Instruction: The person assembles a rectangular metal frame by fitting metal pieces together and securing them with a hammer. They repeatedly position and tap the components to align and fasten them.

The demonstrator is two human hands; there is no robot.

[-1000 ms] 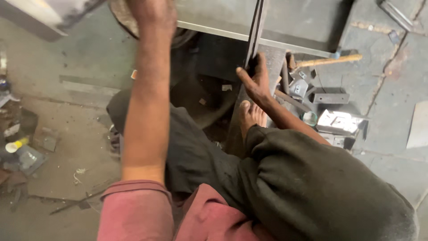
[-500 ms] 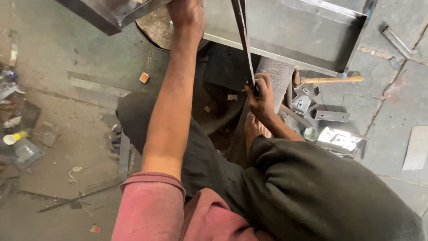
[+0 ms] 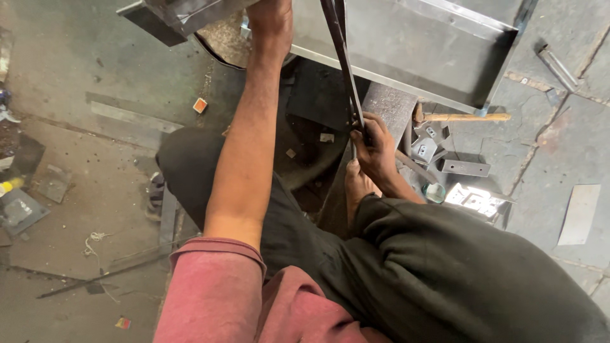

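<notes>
Grimy concrete floor below me: my left hand presses on the sheet-metal box, grip unclear; my right hand clenches a thin metal rod; hammer nearby

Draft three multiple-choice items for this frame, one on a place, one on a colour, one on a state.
1. Where does the wooden-handled hammer lie?
A. on the floor to the right of the right hand
B. in the person's lap
C. in the left hand

2. What colour is the sleeve on the left arm?
A. white
B. reddish pink
C. bright green

3. What is the right hand doing?
A. resting open on the floor
B. closed around a thin dark metal strip
C. holding a cup

Answers:
1 A, it rests on the stone floor beside small metal brackets.
2 B, the short sleeve is reddish pink.
3 B, its fingers wrap the metal strip, while the left hand presses on the sheet-metal box.
</notes>
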